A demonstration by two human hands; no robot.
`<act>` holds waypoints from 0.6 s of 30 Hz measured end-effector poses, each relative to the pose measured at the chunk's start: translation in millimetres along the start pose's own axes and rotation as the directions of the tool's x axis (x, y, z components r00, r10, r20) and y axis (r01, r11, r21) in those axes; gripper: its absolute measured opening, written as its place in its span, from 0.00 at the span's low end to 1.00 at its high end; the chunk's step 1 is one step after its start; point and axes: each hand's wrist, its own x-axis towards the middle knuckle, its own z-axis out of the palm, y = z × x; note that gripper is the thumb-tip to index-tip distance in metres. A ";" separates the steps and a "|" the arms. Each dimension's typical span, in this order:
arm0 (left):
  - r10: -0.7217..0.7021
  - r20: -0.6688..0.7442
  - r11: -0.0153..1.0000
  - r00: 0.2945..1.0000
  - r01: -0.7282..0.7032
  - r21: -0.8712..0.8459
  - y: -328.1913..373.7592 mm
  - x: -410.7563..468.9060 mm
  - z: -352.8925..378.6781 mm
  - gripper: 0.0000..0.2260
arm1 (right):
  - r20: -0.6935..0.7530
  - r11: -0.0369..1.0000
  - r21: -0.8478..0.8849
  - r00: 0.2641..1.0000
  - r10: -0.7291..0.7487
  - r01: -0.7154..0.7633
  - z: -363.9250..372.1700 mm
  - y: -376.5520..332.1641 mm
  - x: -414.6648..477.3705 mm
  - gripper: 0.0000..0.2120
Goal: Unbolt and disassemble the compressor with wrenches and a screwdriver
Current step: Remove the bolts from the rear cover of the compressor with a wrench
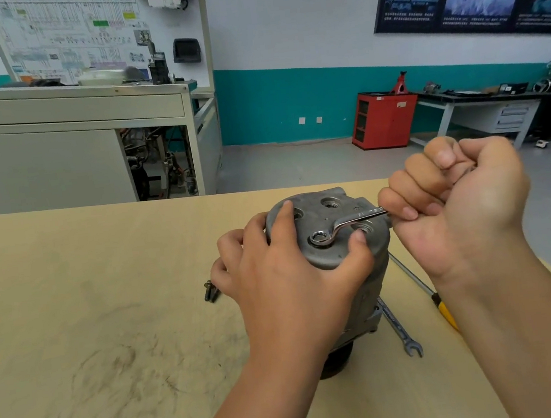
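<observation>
A grey metal compressor (337, 250) stands on end on the tan table (90, 315), its round end cap facing up. My left hand (285, 276) grips the cap from the near left side, thumb and fingers curled round its rim. A shiny ring wrench (341, 227) sits with its ring end on a bolt near the cap's front. My right hand (455, 202) holds the wrench handle in a fist at the right of the compressor.
Two dark bolts (209, 290) lie on the table left of the compressor. A second open-end wrench (399, 328) and a yellow-handled screwdriver (428, 294) lie to the right, under my right forearm. A grey workbench, red cabinet and posters stand behind.
</observation>
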 end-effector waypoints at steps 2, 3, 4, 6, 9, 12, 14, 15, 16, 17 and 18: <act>-0.001 0.006 1.000 1.000 0.001 0.014 2.5 1.4 0.2 0.39 | 0.006 1.000 0.013 1.000 0.023 -0.023 -2.3 -1.6 3.5 0.22; 0.000 0.010 1.000 1.000 0.000 0.011 3.1 2.0 0.1 0.39 | 0.006 0.999 0.019 0.999 0.039 -0.039 -2.6 -2.0 6.6 0.22; 0.003 0.015 1.000 1.000 -0.003 -0.003 2.3 2.6 0.2 0.39 | 0.004 0.998 0.017 0.998 0.067 -0.067 -1.9 -2.1 10.6 0.21; 0.004 0.037 0.999 0.999 -0.002 -0.054 -1.2 3.4 -0.3 0.40 | 0.003 0.988 0.017 0.988 0.155 -0.155 3.4 -0.9 18.7 0.16; -0.026 0.107 0.998 0.994 0.032 -0.060 -3.1 9.5 -1.7 0.45 | 0.125 0.988 -0.078 0.982 0.141 -0.132 18.3 -0.3 29.8 0.20; -0.036 0.142 0.999 0.989 0.038 -0.008 -0.6 13.3 0.3 0.46 | 0.194 0.982 -0.153 0.971 0.139 -0.110 36.7 -6.5 34.2 0.22; -0.035 0.138 0.999 0.990 0.040 -0.030 -2.3 10.4 -0.8 0.46 | 0.167 0.990 -0.122 0.981 0.095 -0.075 35.7 -10.6 34.3 0.21; -0.035 0.128 0.998 0.991 0.041 -0.045 -3.2 8.1 -1.2 0.45 | 0.129 0.994 -0.104 0.990 0.053 -0.040 30.9 -11.7 31.2 0.21; -0.037 0.117 0.998 0.992 0.044 -0.054 -3.8 5.5 -1.1 0.45 | 0.099 0.996 -0.093 0.995 0.011 -0.002 25.0 -12.1 25.3 0.20; -0.038 0.108 0.997 0.993 0.044 -0.056 -3.6 3.3 -0.6 0.45 | 0.081 0.996 -0.084 0.996 -0.028 0.035 19.2 -11.5 18.2 0.19; -0.036 0.102 0.998 0.994 0.041 -0.052 -2.6 2.3 -0.5 0.45 | 0.065 0.995 -0.073 0.996 -0.065 0.070 14.5 -9.9 10.8 0.18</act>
